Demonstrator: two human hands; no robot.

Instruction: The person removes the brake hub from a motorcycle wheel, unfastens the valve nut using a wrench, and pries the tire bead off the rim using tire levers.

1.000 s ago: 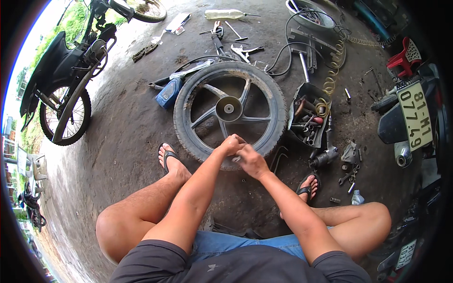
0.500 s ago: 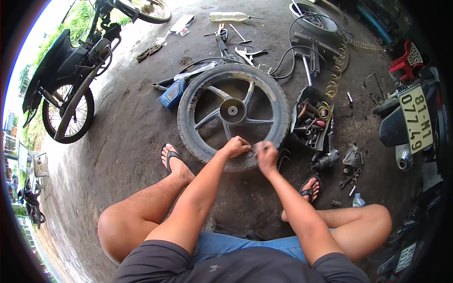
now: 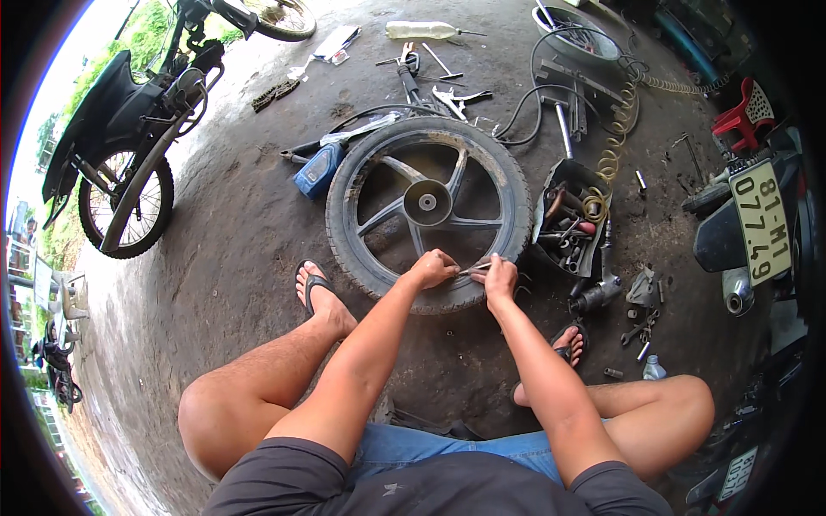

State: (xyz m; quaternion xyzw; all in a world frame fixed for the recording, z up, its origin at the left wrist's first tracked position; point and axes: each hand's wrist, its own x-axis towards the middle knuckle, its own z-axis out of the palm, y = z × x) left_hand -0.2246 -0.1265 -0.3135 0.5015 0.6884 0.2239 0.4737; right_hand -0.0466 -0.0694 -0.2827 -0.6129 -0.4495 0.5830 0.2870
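Note:
A motorcycle wheel (image 3: 404, 209) with its black tyre (image 3: 342, 206) lies flat on the ground in front of my feet. Over its near rim my left hand (image 3: 437, 268) has its fingers pinched together; what is between them is too small to make out. Just to its right, my right hand (image 3: 499, 281) grips a thin, light-coloured rod (image 3: 478, 268) whose tip points toward the left fingertips. The rod's kind cannot be told. Between the two hands the rim edge is partly covered.
Right of the wheel stands a tool bin (image 3: 564, 224) full of sockets and wrenches, with an impact wrench (image 3: 595, 295) close by. A blue bottle (image 3: 318, 169) lies against the tyre's left. A coiled air hose (image 3: 615, 142), puller (image 3: 460, 101) and basin (image 3: 578, 39) are farther off; a motorcycle (image 3: 129, 163) stands left.
My right hand, blurred by motion before, is now steadier and slightly farther right, its thin rod plainly visible. The left hand stays at the rim.

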